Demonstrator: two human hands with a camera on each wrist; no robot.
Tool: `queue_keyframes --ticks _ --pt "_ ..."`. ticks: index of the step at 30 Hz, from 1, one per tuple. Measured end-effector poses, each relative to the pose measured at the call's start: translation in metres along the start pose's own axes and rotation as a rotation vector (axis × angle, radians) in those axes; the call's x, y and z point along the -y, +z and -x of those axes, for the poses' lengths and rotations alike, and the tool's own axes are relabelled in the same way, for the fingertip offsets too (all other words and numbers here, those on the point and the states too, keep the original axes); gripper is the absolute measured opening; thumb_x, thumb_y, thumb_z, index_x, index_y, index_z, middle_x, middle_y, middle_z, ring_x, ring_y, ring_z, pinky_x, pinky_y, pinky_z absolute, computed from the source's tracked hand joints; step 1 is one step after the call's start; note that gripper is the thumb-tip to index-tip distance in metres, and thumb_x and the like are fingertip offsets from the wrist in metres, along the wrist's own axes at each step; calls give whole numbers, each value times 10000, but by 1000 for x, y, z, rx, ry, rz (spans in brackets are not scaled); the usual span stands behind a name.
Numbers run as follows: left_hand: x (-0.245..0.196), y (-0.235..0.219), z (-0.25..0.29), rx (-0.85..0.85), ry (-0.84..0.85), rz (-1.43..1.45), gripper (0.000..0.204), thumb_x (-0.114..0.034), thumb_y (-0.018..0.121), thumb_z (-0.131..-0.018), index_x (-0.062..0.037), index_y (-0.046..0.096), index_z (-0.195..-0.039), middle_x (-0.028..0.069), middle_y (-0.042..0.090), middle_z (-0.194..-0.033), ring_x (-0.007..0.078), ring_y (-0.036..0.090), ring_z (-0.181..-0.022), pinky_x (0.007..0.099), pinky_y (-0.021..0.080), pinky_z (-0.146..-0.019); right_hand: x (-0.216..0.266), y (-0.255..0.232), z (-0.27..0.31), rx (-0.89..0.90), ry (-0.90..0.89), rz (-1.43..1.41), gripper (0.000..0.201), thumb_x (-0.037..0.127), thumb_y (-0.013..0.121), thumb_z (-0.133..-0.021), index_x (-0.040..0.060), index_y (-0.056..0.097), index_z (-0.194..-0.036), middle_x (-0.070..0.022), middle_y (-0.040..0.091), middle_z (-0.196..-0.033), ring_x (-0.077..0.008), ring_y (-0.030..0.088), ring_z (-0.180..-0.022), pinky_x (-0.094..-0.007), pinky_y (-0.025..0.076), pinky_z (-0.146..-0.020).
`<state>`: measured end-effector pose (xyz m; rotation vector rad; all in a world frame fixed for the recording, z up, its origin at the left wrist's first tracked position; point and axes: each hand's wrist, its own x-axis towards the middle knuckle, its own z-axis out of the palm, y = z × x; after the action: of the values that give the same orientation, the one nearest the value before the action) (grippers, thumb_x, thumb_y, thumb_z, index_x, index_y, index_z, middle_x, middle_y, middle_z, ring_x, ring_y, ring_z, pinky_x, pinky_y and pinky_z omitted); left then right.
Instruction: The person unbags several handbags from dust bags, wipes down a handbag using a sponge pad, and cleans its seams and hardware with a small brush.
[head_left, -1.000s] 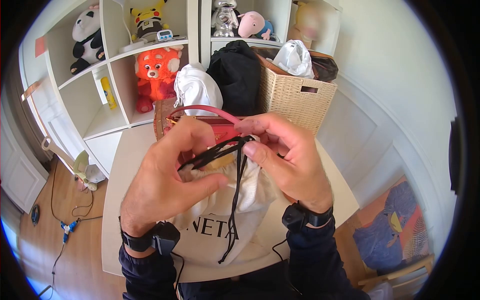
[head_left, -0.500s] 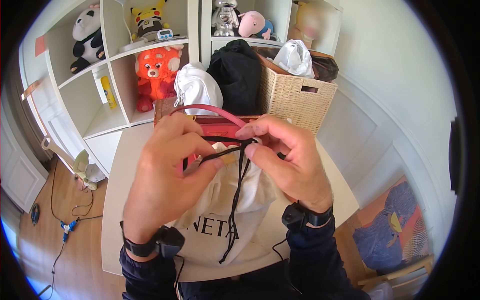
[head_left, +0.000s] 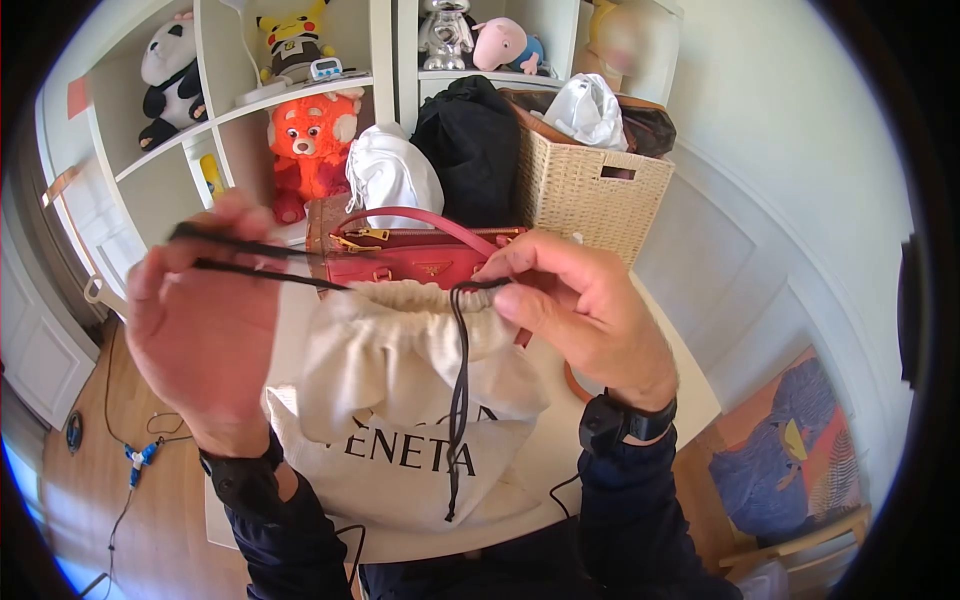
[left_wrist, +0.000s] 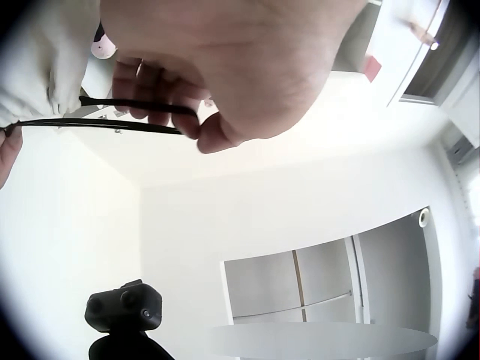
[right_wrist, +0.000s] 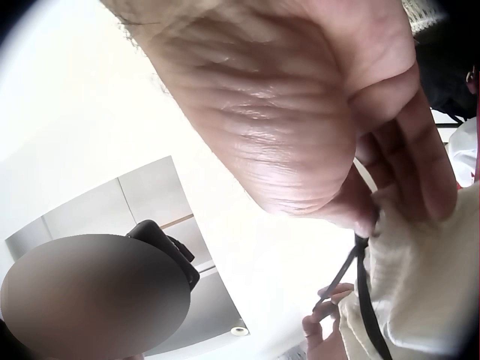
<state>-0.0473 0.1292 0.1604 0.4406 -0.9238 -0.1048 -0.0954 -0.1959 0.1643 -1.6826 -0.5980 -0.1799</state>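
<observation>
A cream drawstring dust bag (head_left: 400, 400) with black lettering lies on the white table (head_left: 560, 450), its mouth gathered tight. My left hand (head_left: 205, 320) grips the black drawstring (head_left: 270, 275) and holds it stretched out to the left of the bag. My right hand (head_left: 575, 305) pinches the cord at the bag's gathered top. Loose cord ends (head_left: 457, 420) hang down the bag's front. The left wrist view shows the cord (left_wrist: 112, 116) taut between my fingers. In the right wrist view my fingertips (right_wrist: 367, 217) pinch the cord against cream fabric (right_wrist: 427, 300). A red handbag (head_left: 410, 255) stands just behind the dust bag.
Behind the red handbag are a brown bag (head_left: 325, 215), a white pouch (head_left: 395, 175), a black bag (head_left: 470, 150) and a wicker basket (head_left: 590, 190). White shelves (head_left: 180, 160) at back left hold plush toys. Cables (head_left: 140, 450) lie on the wooden floor at left.
My left hand has moved out to the left, drawing the black cord taut. The bag's mouth has cinched shut, and the red handbag behind it is now in full view.
</observation>
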Motion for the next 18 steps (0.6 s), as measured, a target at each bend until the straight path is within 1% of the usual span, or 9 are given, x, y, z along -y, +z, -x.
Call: queue_keyframes --ticks 1,2,7,9,10,11,13,16,18 --pt "-1 5 -3 38 63 61 370 -273 584 -1087 62 708 -1183 218 567 -1448 334 587 -1242 448 445 -1092 -2 0 -1 -3 1 -3 141 72 711 -1039 -37 713 -1127 -10 687 -972 -41 602 -829 -241 506 -718" --pt "-3 16 -3 -62 127 70 152 -166 593 -1062 -36 621 -988 127 509 -1223 214 481 -916 376 463 -887 -4 -1 -3 -68 -5 74 131 58 699 -1030 -38 707 -1118 -4 678 -938 -36 584 -797 -240 491 -689" --pt "-42 4 9 -104 32 -499 191 -229 641 -1061 -46 636 -1005 139 625 -1233 186 548 -858 284 475 -729 -10 -1 -9 -137 -39 228 119 34 672 -1004 -39 697 -1095 -5 663 -852 -27 544 -726 -236 451 -625" --pt "-21 11 9 -571 42 -1494 227 -208 696 -1048 -3 665 -1142 113 684 -1194 189 610 -884 296 511 -777 -10 5 -8 -143 -88 222 118 53 686 -1003 -33 697 -1082 -13 668 -857 -32 539 -722 -237 447 -622" --pt "-7 17 10 -608 44 -1934 315 -164 784 -992 -12 677 -1247 85 731 -1178 203 665 -983 327 541 -840 -7 5 -8 -140 -87 223 118 53 686 -1003 -33 697 -1082 -13 668 -857 -32 539 -722 -237 447 -622" --pt "2 15 7 -454 290 -2193 327 -103 820 -935 -25 694 -1226 92 724 -1198 231 681 -1040 364 546 -885 -2 5 -7 -117 -37 225 98 38 692 -995 -24 696 -1072 -13 686 -937 -40 576 -804 -237 480 -710" --pt "21 32 0 -336 309 -2150 372 -71 829 -896 -21 696 -1240 121 719 -1206 275 688 -1080 394 544 -909 -1 7 -8 -91 12 226 82 22 697 -988 -15 695 -1061 -13 703 -1017 -48 613 -887 -236 513 -799" --pt "34 55 2 61 44 -1669 382 -38 837 -856 -27 715 -1218 134 714 -1218 301 689 -1071 406 547 -908 -8 8 -7 -85 -28 211 100 45 702 -1006 -8 693 -1091 -19 713 -1020 -57 626 -890 -243 523 -807" --pt "40 65 2 155 -60 -1609 389 -27 846 -829 -18 723 -1197 124 716 -1241 279 689 -1110 392 546 -935 -13 10 -9 -126 -112 150 173 155 725 -1056 -8 668 -1057 -2 661 -853 -39 571 -759 -239 467 -644"
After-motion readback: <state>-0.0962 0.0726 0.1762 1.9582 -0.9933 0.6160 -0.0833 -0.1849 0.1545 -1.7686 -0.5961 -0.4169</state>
